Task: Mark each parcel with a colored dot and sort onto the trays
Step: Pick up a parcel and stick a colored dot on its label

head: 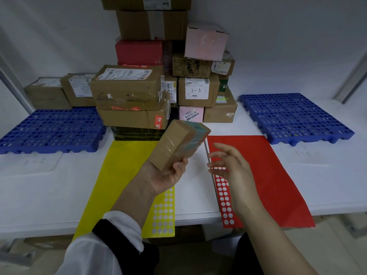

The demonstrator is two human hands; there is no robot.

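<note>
My left hand [168, 172] holds a small brown cardboard parcel [176, 142] from below, tilted, above the white table between the two sticker sheets. My right hand [231, 164] hovers open just right of the parcel, fingers spread, over the red sticker sheet [268, 175]. The yellow sticker sheet [119, 175] lies under my left forearm. Both sheets show white gaps where dots have been peeled off. A blue perforated tray [49, 132] lies at the left and a second blue tray [296, 116] at the right.
A tall stack of cardboard parcels [129, 92] stands at the back centre, with a pink box [205, 41] and a red box [139, 51] among them. Two brown boxes [59, 92] sit behind the left tray. The table's front edge [194, 219] runs below the sheets.
</note>
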